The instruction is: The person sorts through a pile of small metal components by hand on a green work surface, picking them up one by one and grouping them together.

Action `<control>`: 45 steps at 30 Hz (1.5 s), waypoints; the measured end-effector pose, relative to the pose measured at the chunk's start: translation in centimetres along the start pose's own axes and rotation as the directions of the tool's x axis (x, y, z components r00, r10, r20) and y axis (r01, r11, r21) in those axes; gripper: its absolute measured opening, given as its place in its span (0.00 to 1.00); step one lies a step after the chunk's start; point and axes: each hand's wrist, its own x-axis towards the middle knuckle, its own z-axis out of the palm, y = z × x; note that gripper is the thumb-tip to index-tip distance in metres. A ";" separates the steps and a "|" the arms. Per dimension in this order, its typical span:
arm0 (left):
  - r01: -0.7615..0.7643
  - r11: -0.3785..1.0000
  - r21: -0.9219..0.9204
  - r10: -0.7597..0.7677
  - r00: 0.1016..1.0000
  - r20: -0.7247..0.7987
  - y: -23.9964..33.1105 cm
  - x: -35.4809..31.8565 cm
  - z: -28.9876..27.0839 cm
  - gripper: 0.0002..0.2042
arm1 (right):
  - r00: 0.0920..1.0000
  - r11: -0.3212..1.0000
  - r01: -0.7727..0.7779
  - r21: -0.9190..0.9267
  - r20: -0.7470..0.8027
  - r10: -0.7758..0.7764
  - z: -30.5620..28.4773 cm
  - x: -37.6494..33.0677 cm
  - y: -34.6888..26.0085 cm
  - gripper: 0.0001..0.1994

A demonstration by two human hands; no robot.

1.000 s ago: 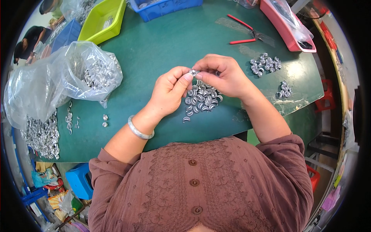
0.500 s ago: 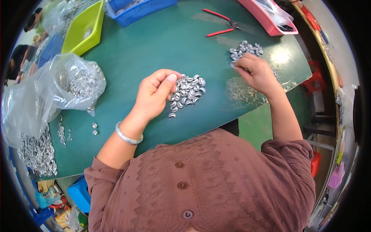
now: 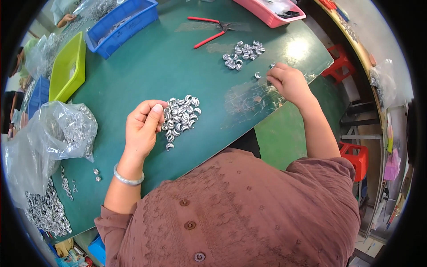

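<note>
Left hand (image 3: 144, 127): curled, beside curved silver pieces (image 3: 184, 118) near the table's (image 3: 120, 89) front edge, seemingly for easy reach. Right hand (image 3: 287, 84): bunched toward right corner, near loose piece (image 3: 257, 75). Grip: cannot tell, either hand. Pliers (image 3: 223, 27): farther back, apparently kept clear.

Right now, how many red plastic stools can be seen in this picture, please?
2: one red stool beside the green table's right corner, a second stool beside the person's right sleeve. Others may be hidden.
</note>
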 end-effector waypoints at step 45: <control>0.166 0.985 0.050 -0.167 0.986 0.029 0.7 1.1 -3.4 0.09 | 0.895 0.666 0.344 0.662 -0.017 -0.445 5.1 10.9 -17.1 0.06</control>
